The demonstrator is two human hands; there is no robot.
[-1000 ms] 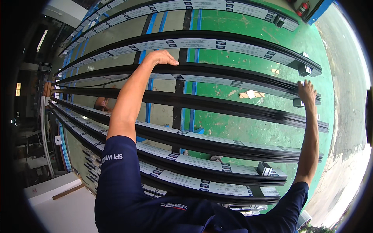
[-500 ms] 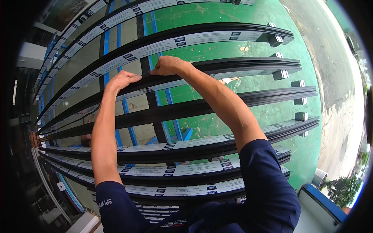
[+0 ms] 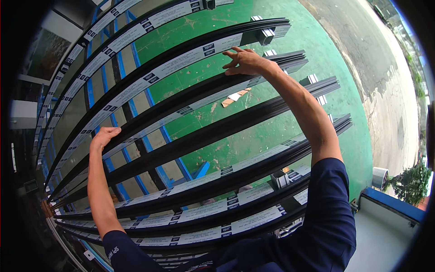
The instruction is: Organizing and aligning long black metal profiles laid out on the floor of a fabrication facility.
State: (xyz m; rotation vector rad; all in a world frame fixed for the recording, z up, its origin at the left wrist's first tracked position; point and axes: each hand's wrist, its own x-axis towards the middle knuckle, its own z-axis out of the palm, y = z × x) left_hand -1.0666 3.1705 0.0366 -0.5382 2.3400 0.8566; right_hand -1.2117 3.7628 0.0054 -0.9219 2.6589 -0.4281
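Nearest, along the lower edge: dark blue sleeves, both forearms reaching up into the frame.

Just above the sleeves, lower centre: a stack of long black profiles (image 3: 213,213) with white label strips, lying side by side on a blue rack (image 3: 174,154).

Left hand (image 3: 105,136), middle left of the frame: fingers curled over the edge of one black profile (image 3: 181,102) that runs diagonally toward the upper right. Closed on it, as far as the view shows.

Right hand (image 3: 247,61), upper centre: palm down on what looks like the same profile further along, fingers spread and loosely open, resting rather than clamping. Whether the thumb hooks under cannot be told.

Behind, through the gaps: green floor (image 3: 290,131), a scrap of cardboard (image 3: 235,96) lying on it, grey pavement at the right edge.

Judgement: the piece is long and slender, so it should be handled level, both hands well apart, the right hand closing fully before any lift; keep it clear of the neighbouring profiles to avoid scuffing the labelled faces
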